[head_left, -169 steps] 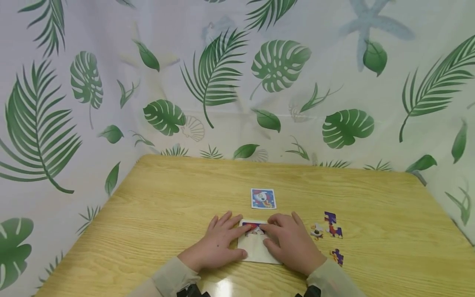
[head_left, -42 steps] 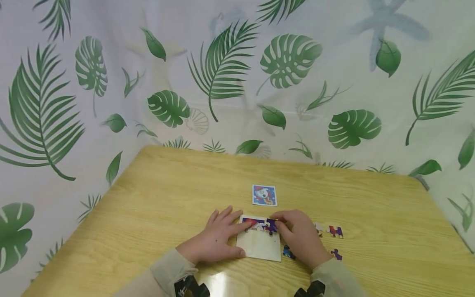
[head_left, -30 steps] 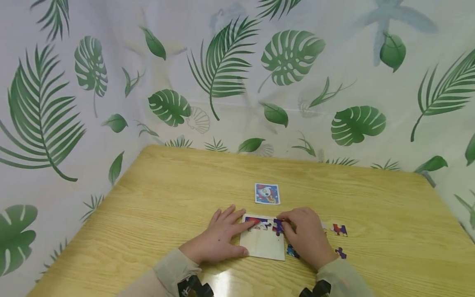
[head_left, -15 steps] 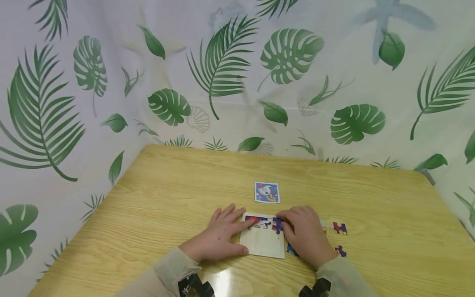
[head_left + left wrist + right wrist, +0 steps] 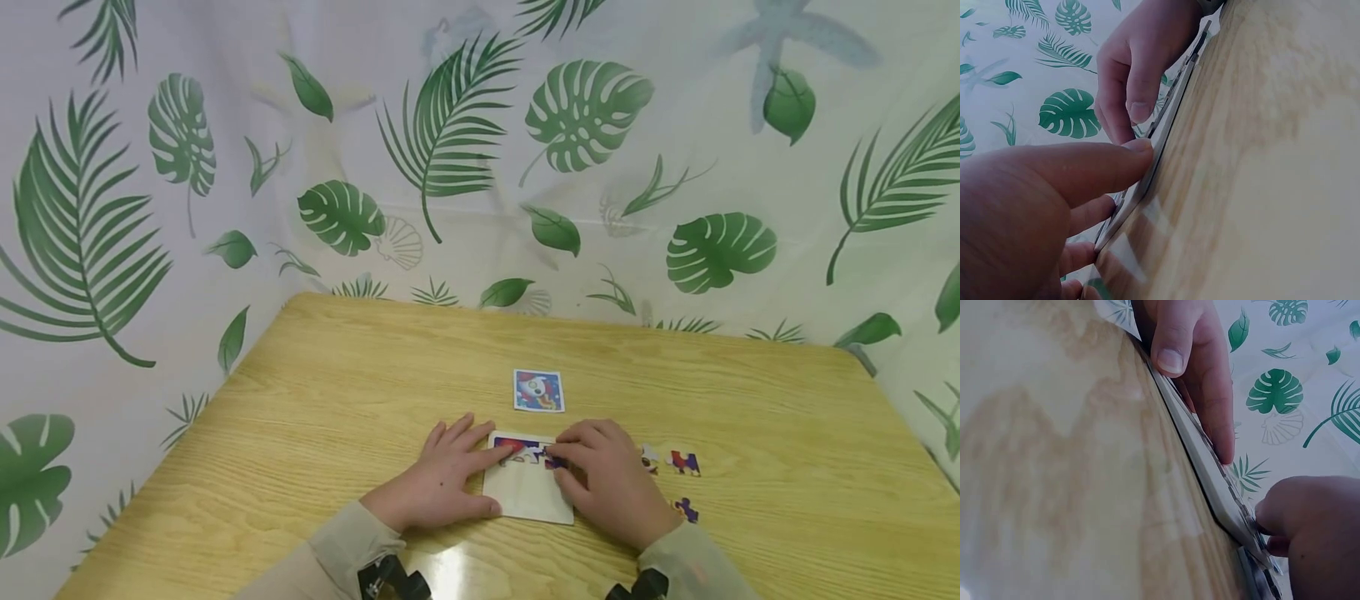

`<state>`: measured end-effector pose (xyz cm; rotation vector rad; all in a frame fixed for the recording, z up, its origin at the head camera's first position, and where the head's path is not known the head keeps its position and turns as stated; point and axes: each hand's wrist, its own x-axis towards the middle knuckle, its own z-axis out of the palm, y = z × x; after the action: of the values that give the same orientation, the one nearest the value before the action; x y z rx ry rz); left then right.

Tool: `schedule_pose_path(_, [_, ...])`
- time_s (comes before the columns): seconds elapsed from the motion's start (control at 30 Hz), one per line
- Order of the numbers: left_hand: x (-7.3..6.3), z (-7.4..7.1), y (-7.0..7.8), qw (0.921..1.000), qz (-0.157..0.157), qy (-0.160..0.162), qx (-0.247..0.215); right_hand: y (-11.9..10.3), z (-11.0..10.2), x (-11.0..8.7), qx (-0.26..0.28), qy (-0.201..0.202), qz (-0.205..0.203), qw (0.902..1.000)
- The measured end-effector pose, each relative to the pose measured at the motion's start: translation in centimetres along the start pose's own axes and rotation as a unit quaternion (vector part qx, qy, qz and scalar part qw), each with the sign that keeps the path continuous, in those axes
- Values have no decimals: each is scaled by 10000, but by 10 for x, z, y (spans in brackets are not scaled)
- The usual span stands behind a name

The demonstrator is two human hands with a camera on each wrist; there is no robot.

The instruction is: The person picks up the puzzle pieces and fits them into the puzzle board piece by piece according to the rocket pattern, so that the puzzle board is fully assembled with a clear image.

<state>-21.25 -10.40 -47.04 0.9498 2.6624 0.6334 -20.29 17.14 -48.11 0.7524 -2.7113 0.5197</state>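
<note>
In the head view a square puzzle board (image 5: pixel 528 498) lies on the table, its upper strip filled with purple, red and white pieces (image 5: pixel 531 454). My left hand (image 5: pixel 438 483) lies spread over its left side; the index finger reaches onto the pieces and the thumb rests at the lower left edge. At the upper right corner my right hand (image 5: pixel 611 479) presses with its fingertips on a purple jigsaw piece (image 5: pixel 553 462), mostly covered by the fingers. In the left wrist view the right thumb (image 5: pixel 1140 111) hangs just over the board. The right wrist view shows the board's edge (image 5: pixel 1200 462) from the side.
Loose jigsaw pieces lie right of my right hand: a white one (image 5: pixel 649 457), a red and purple one (image 5: pixel 684 462) and a purple one (image 5: pixel 686 509). Behind the board lies a small picture card (image 5: pixel 538 391). A leaf-patterned curtain (image 5: pixel 465 167) hangs behind the wooden table (image 5: pixel 360 375).
A purple piece that lay loose on the right is now in the board's upper right corner. My right hand went from pinching it to pressing on it. The left hand has stayed put.
</note>
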Motion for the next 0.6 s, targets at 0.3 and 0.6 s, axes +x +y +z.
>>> schedule_pose_path(0.3, [-1,0,0,10000,6,21,12,0,1,-1,27,-133,-180,9997])
schedule_pose_path(0.6, [0,0,0,10000,27,7,6,3,2,-1,-42,-86,-400,9992])
